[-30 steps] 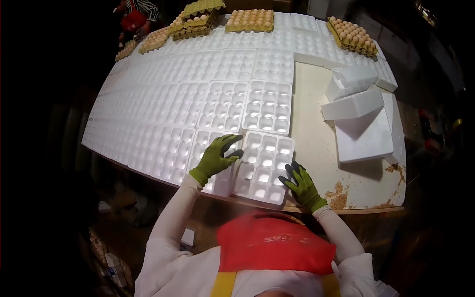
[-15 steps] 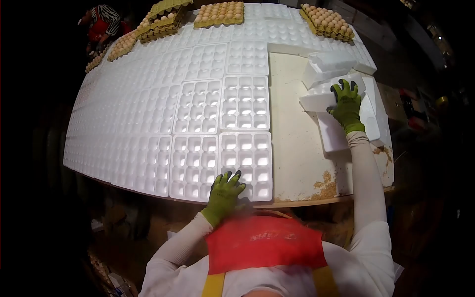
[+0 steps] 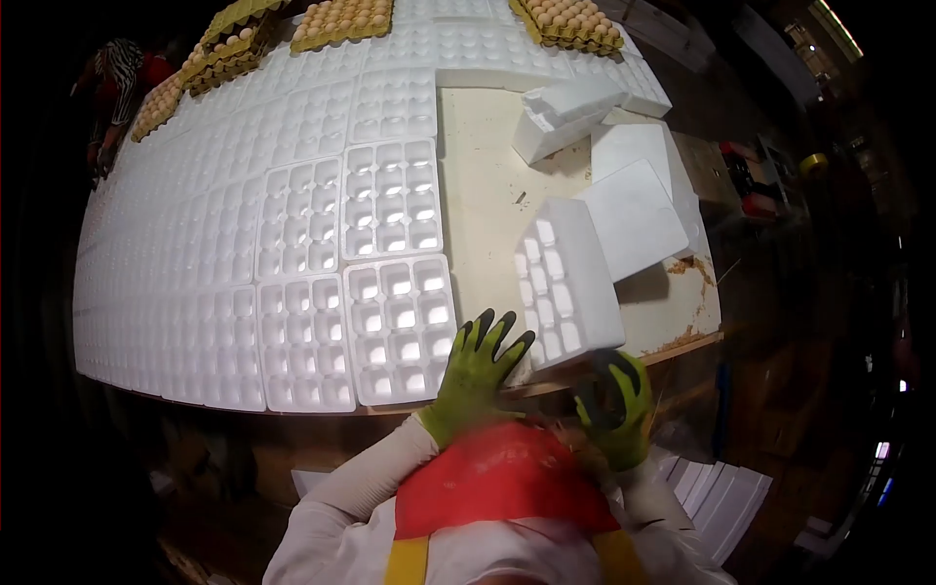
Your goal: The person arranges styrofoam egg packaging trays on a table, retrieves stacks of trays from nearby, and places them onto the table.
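My left hand (image 3: 478, 366), in a green glove with dark fingertips, is spread open at the table's near edge. It lies between a flat white foam egg tray (image 3: 400, 327) and a tilted foam tray (image 3: 570, 283). That tilted tray rests on its side, its rows of square hollows facing left. My right hand (image 3: 619, 409), gloved alike, is just below the tilted tray's near end, with fingers curved and thumb apart. Nothing shows between those fingers; whether they touch the tray I cannot tell.
Rows of foam trays (image 3: 195, 249) cover the table's left and middle. More foam pieces (image 3: 634, 219) lie at right, with another tilted one (image 3: 565, 112) behind. Egg-filled cartons (image 3: 341, 21) stand along the far side. Another person (image 3: 117, 83) is at far left.
My right hand has come back from the foam pile to the near edge, and a foam tray now lies tilted near it. My left hand has moved right, off the flat tray. The view has shifted.
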Available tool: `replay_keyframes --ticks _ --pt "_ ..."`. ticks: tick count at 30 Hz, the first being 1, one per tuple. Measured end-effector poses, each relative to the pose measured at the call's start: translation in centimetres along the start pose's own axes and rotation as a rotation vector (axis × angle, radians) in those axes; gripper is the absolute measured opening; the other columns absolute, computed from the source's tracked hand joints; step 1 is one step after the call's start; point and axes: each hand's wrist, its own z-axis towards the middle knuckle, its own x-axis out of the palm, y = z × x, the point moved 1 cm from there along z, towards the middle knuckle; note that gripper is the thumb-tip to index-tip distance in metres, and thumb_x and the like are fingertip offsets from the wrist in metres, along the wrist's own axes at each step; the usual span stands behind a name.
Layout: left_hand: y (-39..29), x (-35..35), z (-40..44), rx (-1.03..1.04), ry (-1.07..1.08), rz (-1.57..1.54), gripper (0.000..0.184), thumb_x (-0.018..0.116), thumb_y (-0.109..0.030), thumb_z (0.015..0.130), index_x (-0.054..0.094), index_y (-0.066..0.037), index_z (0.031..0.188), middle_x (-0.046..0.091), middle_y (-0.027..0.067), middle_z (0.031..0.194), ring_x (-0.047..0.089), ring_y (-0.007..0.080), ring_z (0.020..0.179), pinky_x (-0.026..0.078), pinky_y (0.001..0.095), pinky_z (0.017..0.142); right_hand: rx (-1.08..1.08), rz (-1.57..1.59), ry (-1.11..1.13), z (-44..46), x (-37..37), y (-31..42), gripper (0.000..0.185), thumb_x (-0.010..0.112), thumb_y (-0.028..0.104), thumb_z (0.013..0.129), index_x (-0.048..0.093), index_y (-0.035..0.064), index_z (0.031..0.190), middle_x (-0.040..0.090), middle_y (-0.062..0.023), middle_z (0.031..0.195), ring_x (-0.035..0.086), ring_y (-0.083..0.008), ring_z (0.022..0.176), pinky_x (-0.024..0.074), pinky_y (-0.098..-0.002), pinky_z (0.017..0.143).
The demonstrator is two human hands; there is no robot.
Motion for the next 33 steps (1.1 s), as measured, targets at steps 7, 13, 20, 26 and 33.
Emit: replay_keyframes --ticks 7,13,20,26,33 --pt "-2.1 10.8 4.2 -0.192 0.026 0.088 0.131 0.081 -0.068 0.066 0.017 -0.004 0.16 0.013 0.0303 0.163 0.019 0.053 0.148 0.023 0.061 0.117 0.699 -0.244 -0.033 2.5 5.9 -25.9 0.102 0.086 0.035 0.078 0.028 -0.0038 0.152 0.035 -0.0274 0.151 0.039 -0.0423 0.137 0.0383 -0.0489 0.114" --pt "-1.8 17.0 6.9 -0.623 -0.4 -0.619 0.107 0.081 -0.026 0.079 0.016 -0.005 0.161 0.033 0.026 0.156 0.042 0.0359 0.138 0.04 0.0405 0.111 1.292 1.29 -0.167 -1.6 8.1 -29.1 0.089 0.076 0.026 0.09 0.022 -0.0059 0.154 0.039 -0.0183 0.147 0.05 -0.0308 0.131 0.0466 -0.04 0.108" --pt "1.5 11.6 8.6 -0.665 -0.671 -0.348 0.086 0.068 0.005 0.081 0.034 -0.012 0.158 0.063 0.0035 0.109 0.058 0.013 0.08 0.051 0.0274 0.072 1.142 1.323 -0.243 -5.8 9.2 -27.9 0.051 0.063 0.012 0.098 0.043 0.01 0.146 0.051 -0.0109 0.14 0.057 -0.0263 0.12 0.0512 -0.0384 0.096" --pt "4.3 3.8 9.7 -0.704 -0.342 0.169 0.08 0.066 -0.006 0.082 0.035 -0.013 0.156 0.062 0.0157 0.107 0.064 0.0318 0.085 0.054 0.0423 0.074 0.47 0.523 -0.227 9.4 4.0 -22.3 0.056 0.07 0.0 0.087 0.049 0.0036 0.139 0.055 -0.01 0.13 0.056 -0.0218 0.116 0.0467 -0.0324 0.099" --pt "6.1 4.8 9.4 -0.699 -0.216 0.29 0.066 0.055 -0.013 0.09 0.039 -0.012 0.154 0.064 0.0133 0.115 0.066 0.0304 0.101 0.056 0.0424 0.079 0.161 -0.379 0.149 29.3 18.1 -29.3 0.096 0.081 0.032 0.077 0.031 0.0242 0.158 0.033 -0.0103 0.16 0.034 -0.0414 0.142 0.0343 -0.0536 0.11"
